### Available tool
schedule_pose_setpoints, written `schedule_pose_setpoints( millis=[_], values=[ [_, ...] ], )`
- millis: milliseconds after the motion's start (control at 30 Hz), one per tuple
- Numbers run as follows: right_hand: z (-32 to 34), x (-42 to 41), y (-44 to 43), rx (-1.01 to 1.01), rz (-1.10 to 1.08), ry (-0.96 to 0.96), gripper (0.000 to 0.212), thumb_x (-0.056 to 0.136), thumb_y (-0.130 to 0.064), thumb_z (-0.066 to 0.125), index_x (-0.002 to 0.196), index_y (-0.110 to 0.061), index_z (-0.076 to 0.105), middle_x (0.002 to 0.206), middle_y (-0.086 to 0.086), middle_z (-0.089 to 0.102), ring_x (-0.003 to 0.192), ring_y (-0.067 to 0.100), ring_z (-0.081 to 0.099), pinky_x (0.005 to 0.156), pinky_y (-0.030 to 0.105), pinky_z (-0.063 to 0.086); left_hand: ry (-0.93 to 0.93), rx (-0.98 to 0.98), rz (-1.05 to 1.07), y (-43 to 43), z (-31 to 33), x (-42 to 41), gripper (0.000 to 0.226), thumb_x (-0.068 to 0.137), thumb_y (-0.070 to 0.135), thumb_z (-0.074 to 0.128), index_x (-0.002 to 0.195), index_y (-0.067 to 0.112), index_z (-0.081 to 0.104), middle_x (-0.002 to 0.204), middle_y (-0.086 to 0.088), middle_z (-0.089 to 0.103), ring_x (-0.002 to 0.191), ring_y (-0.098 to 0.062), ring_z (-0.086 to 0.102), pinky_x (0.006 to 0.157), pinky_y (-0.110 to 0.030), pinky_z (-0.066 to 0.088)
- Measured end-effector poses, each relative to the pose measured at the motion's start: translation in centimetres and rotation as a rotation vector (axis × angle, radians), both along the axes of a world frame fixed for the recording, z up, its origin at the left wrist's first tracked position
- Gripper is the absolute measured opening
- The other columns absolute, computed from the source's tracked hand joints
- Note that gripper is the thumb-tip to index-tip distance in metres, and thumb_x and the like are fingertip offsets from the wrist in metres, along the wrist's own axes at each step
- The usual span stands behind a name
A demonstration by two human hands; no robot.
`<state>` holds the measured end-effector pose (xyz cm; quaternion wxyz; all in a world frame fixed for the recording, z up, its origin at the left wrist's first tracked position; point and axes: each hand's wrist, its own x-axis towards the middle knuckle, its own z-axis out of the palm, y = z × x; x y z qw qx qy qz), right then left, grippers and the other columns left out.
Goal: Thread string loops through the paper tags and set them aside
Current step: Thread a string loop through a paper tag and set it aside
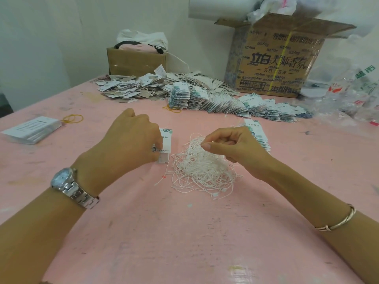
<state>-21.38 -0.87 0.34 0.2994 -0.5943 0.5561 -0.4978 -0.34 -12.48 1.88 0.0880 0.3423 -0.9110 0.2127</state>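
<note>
My left hand (127,140) grips a small stack of white paper tags with green leaf print (166,140), held upright on the pink table (184,232). One string hangs down from that stack. My right hand (231,144) pinches a white string at the top of a tangled pile of string loops (203,171), which lies between my two hands. Behind my right hand sits another short stack of tags (258,134).
Rows of strung tags (225,103) and a loose heap of tags (131,87) fill the far side. A white booklet stack (30,129) and yellow rubber bands (72,118) lie at left. Two cardboard boxes (276,58) and plastic bags (352,93) stand at the back.
</note>
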Motion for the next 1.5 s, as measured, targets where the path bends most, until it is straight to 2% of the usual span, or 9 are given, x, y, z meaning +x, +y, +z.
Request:
schedule_pose_setpoints(
  millis=[300, 467, 700, 800, 900, 1067, 1233, 1333, 1500],
  values=[
    [-0.8, -0.2, -0.6, 0.018, -0.062, -0.097, 0.012, 0.077, -0.026, 0.075, 0.083, -0.015, 0.073, 0.056, -0.003, 0.050, 0.045, 0.007, 0.032, 0.043, 0.015, 0.026, 0.202, -0.165, -0.048, 1.1, 0.5, -0.2, 0.025, 0.096, 0.037, 0.052, 0.101, 0.028, 0.075, 0.096, 0.006, 0.071, 0.090, -0.019, 0.053, 0.081, -0.036, 0.026],
    [-0.8, -0.4, -0.7, 0.041, -0.008, -0.253, 0.014, 0.082, -0.024, 0.071, 0.090, -0.013, 0.071, 0.078, 0.005, 0.070, 0.042, 0.008, 0.030, 0.042, 0.014, 0.028, 0.489, -0.480, -0.368, 1.9, 0.0, -0.6, 0.020, 0.091, 0.017, 0.062, 0.074, 0.015, 0.072, 0.075, 0.003, 0.071, 0.071, -0.026, 0.059, 0.073, -0.038, 0.031],
    [-0.7, -1.0, -0.9, 0.015, -0.128, -0.323, 0.014, 0.075, -0.030, 0.075, 0.085, -0.020, 0.074, 0.072, -0.003, 0.066, 0.042, 0.007, 0.032, 0.043, 0.015, 0.027, 0.394, -0.629, -0.570, 2.9, -1.7, -2.1, 0.017, 0.083, 0.008, 0.073, 0.070, 0.016, 0.069, 0.074, 0.006, 0.069, 0.070, -0.023, 0.062, 0.067, -0.035, 0.032],
    [-1.0, -0.9, -1.0, 0.005, -0.187, -0.301, 0.015, 0.075, -0.024, 0.076, 0.085, -0.014, 0.074, 0.055, -0.007, 0.051, 0.042, 0.007, 0.032, 0.042, 0.014, 0.027, 0.270, -0.616, -0.657, 2.8, -1.9, -2.2, 0.020, 0.089, 0.035, 0.072, 0.078, 0.019, 0.072, 0.088, 0.007, 0.072, 0.080, -0.021, 0.064, 0.071, -0.033, 0.031],
    [-0.9, -0.9, -1.1, -0.010, -0.218, -0.294, 0.008, 0.083, -0.016, 0.073, 0.087, -0.009, 0.072, 0.046, -0.014, 0.048, 0.040, 0.007, 0.031, 0.042, 0.014, 0.027, 0.360, -0.521, -0.545, 1.9, -1.3, -1.9, 0.047, 0.094, 0.056, 0.057, 0.095, 0.013, 0.075, 0.100, -0.001, 0.073, 0.083, -0.024, 0.065, 0.073, -0.035, 0.031],
    [-1.0, -1.1, -1.1, 0.007, -0.269, -0.285, 0.010, 0.082, -0.014, 0.074, 0.089, -0.007, 0.074, 0.042, -0.010, 0.045, 0.040, 0.008, 0.028, 0.042, 0.017, 0.024, 0.415, -0.432, -0.055, -1.9, -0.1, 0.6, 0.031, 0.096, 0.032, 0.059, 0.105, 0.004, 0.070, 0.105, -0.015, 0.067, 0.096, -0.034, 0.056, 0.080, -0.045, 0.035],
    [-1.2, -0.9, -1.2, 0.016, -0.264, -0.264, 0.009, 0.082, -0.014, 0.075, 0.087, -0.008, 0.074, 0.043, -0.010, 0.046, 0.040, 0.008, 0.029, 0.041, 0.016, 0.026, 0.240, -0.118, 0.455, -5.5, -1.3, 3.3, 0.059, 0.091, 0.064, 0.047, 0.092, 0.009, 0.068, 0.101, -0.016, 0.062, 0.103, -0.037, 0.051, 0.091, -0.043, 0.038],
    [-1.2, -0.8, -1.2, 0.022, -0.259, -0.242, 0.009, 0.083, -0.014, 0.074, 0.088, -0.007, 0.074, 0.044, -0.011, 0.048, 0.040, 0.008, 0.030, 0.042, 0.016, 0.026, 0.238, 0.024, 0.505, -6.7, -2.3, 4.0, 0.066, 0.085, 0.073, 0.046, 0.062, 0.012, 0.052, 0.067, -0.007, 0.052, 0.079, -0.028, 0.048, 0.077, -0.037, 0.035],
    [-1.2, -0.7, -1.1, 0.039, -0.256, -0.232, 0.007, 0.083, -0.013, 0.074, 0.088, -0.008, 0.074, 0.044, -0.012, 0.049, 0.041, 0.008, 0.031, 0.043, 0.016, 0.027, 0.257, 0.134, 0.532, -7.5, -2.6, 3.9, 0.060, 0.086, 0.072, 0.049, 0.072, 0.015, 0.062, 0.065, -0.006, 0.054, 0.078, -0.030, 0.059, 0.085, -0.040, 0.040]
  ],
)
